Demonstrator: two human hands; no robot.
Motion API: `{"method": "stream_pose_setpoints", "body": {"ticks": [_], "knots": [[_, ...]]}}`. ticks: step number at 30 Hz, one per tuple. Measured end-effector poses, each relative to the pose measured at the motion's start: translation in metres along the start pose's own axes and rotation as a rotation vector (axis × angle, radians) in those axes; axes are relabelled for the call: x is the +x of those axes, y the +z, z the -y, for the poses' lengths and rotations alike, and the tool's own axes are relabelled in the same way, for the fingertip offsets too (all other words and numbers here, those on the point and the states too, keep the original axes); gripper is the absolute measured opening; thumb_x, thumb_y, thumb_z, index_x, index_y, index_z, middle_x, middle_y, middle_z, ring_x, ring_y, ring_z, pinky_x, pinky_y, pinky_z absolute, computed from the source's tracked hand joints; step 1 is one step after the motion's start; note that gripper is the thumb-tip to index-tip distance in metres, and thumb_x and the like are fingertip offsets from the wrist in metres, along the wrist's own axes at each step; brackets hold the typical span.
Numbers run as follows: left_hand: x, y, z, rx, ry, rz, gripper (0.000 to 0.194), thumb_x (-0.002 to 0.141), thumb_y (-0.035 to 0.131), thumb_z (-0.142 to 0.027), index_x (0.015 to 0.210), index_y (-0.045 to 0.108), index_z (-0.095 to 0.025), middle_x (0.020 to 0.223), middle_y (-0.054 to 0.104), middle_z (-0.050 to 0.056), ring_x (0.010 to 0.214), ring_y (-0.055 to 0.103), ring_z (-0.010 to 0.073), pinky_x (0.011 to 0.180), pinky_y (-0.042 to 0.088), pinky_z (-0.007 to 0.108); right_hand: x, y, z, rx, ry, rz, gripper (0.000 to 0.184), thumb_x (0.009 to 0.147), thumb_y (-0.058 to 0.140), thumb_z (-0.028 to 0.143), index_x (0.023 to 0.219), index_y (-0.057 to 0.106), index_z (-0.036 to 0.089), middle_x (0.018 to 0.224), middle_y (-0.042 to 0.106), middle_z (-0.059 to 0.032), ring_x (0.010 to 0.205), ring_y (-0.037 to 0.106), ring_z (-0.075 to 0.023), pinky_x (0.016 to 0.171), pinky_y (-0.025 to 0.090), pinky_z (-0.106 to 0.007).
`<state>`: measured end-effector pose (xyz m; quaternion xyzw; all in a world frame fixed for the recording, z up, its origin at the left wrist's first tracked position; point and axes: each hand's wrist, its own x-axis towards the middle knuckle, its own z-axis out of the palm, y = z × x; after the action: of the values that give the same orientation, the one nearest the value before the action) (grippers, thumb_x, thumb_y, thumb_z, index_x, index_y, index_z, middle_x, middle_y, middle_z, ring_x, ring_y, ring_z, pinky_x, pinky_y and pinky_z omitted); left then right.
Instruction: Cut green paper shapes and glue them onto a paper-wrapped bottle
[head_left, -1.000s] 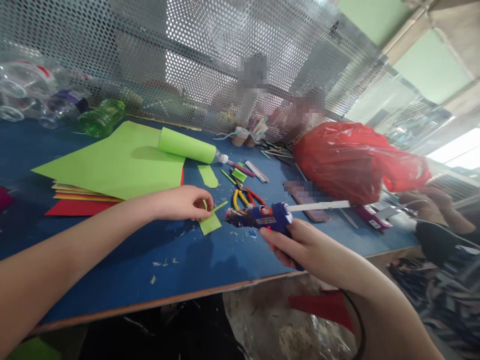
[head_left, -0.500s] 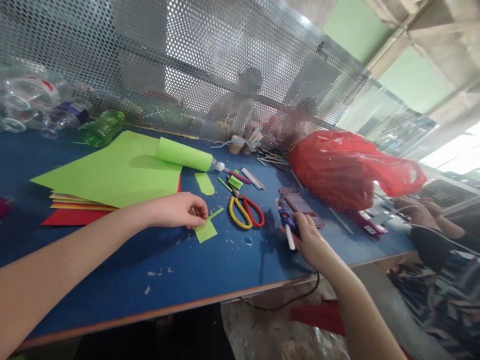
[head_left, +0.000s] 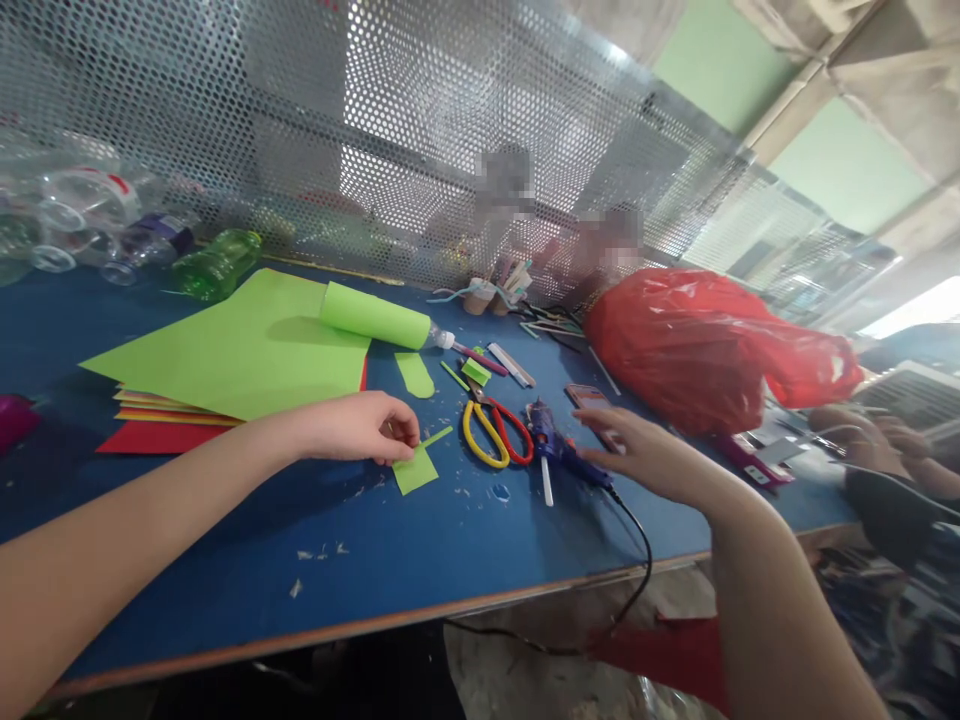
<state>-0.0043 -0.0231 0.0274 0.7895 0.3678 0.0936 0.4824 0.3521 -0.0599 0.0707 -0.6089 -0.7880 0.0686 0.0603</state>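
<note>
My left hand (head_left: 381, 428) is curled into a pinch at the upper corner of a small green paper piece (head_left: 417, 473) on the table. A narrow green strip (head_left: 437, 437) sticks out beside those fingertips. My right hand (head_left: 649, 450) holds nothing, its fingers stretched out just right of a blue hot glue gun (head_left: 553, 445). The gun lies on the table with a white glue stick (head_left: 547, 483) poking out toward me. Left of the gun are scissors (head_left: 496, 425) with one yellow and one red handle. A phone (head_left: 594, 412) lies partly behind my right hand.
Green sheets (head_left: 247, 350) top a paper stack at left, with a green-wrapped bottle (head_left: 375, 315) on it. Plastic bottles (head_left: 146, 245) stand back left. A red plastic bag (head_left: 690, 345) fills the right. The glue gun's cord (head_left: 646, 545) hangs over the table edge (head_left: 360, 633). Another person's hands (head_left: 862, 440) are far right.
My right hand has let go of the glue gun, which now rests farther left beside the scissors, and has drawn away to the right. The left hand has stayed at the green paper.
</note>
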Motion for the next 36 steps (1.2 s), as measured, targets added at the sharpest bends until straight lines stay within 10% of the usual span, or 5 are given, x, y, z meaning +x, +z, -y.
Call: {"method": "stream_pose_setpoints", "body": {"ticks": [3, 6, 9, 36], "knots": [[0.000, 0.000, 0.001, 0.002, 0.001, -0.001, 0.022, 0.074, 0.061, -0.035, 0.087, 0.062, -0.016, 0.079, 0.066, 0.003, 0.070, 0.061, 0.0166, 0.064, 0.046, 0.025, 0.006, 0.004, 0.058, 0.085, -0.169, -0.294, 0.019, 0.085, 0.060, 0.035, 0.099, 0.064, 0.023, 0.095, 0.069, -0.0068, 0.088, 0.063, -0.0238, 0.079, 0.049, -0.038], [0.002, 0.000, 0.003, 0.009, 0.021, -0.006, 0.023, 0.074, 0.061, -0.034, 0.087, 0.063, -0.016, 0.079, 0.066, 0.003, 0.072, 0.061, 0.0164, 0.065, 0.046, 0.025, 0.013, 0.024, 0.115, 0.094, -0.579, -0.232, 0.015, 0.088, 0.060, 0.026, 0.102, 0.065, 0.025, 0.102, 0.069, -0.0042, 0.099, 0.058, -0.0221, 0.087, 0.043, -0.037], [0.002, 0.000, 0.003, 0.022, 0.044, -0.017, 0.019, 0.073, 0.061, -0.031, 0.086, 0.064, -0.017, 0.080, 0.066, 0.002, 0.073, 0.060, 0.0153, 0.065, 0.046, 0.023, 0.020, 0.041, 0.142, -0.042, -0.667, -0.221, 0.016, 0.093, 0.053, 0.024, 0.104, 0.065, 0.023, 0.103, 0.069, -0.0039, 0.098, 0.055, -0.0211, 0.087, 0.038, -0.037], [-0.001, -0.001, 0.004, -0.036, 0.053, 0.118, 0.017, 0.072, 0.066, -0.029, 0.084, 0.063, -0.018, 0.074, 0.061, -0.001, 0.068, 0.055, 0.0120, 0.063, 0.043, 0.022, 0.038, 0.061, 0.123, 0.305, -0.728, -0.004, 0.006, 0.085, 0.064, 0.018, 0.081, 0.069, 0.018, 0.081, 0.067, -0.0040, 0.081, 0.058, -0.0174, 0.081, 0.044, -0.033]]}}
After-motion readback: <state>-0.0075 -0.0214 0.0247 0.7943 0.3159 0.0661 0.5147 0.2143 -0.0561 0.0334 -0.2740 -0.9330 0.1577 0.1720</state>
